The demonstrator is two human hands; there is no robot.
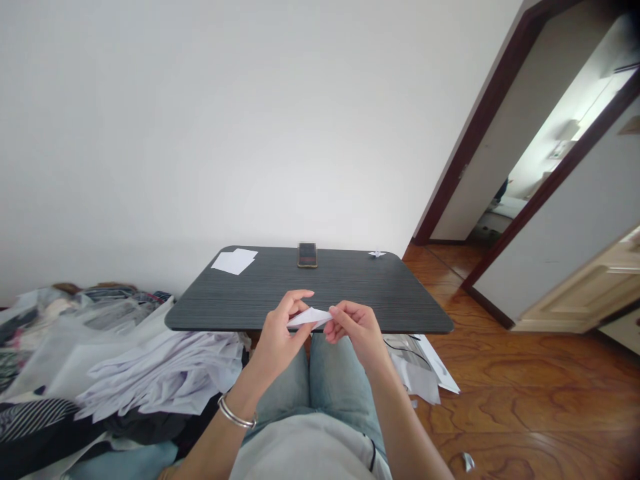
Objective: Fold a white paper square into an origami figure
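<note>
A small piece of folded white paper (311,317) is held up between both hands, over the near edge of the dark table (270,287). My left hand (281,328) grips its left part between thumb and fingers, with the index finger raised above it. At the paper's right tip, my right hand (354,325) pinches with thumb and forefinger, its other fingers curled in. The palms hide part of the paper's lower side. A folded paper crane (377,254) stands at the table's far right corner.
White paper sheets (235,261) lie at the table's far left, and a phone (307,255) rests at the back middle. Piled clothes (165,373) fill the floor on the left. Papers and a plastic bag (415,367) lie below the table's right side. A doorway (480,193) opens at right.
</note>
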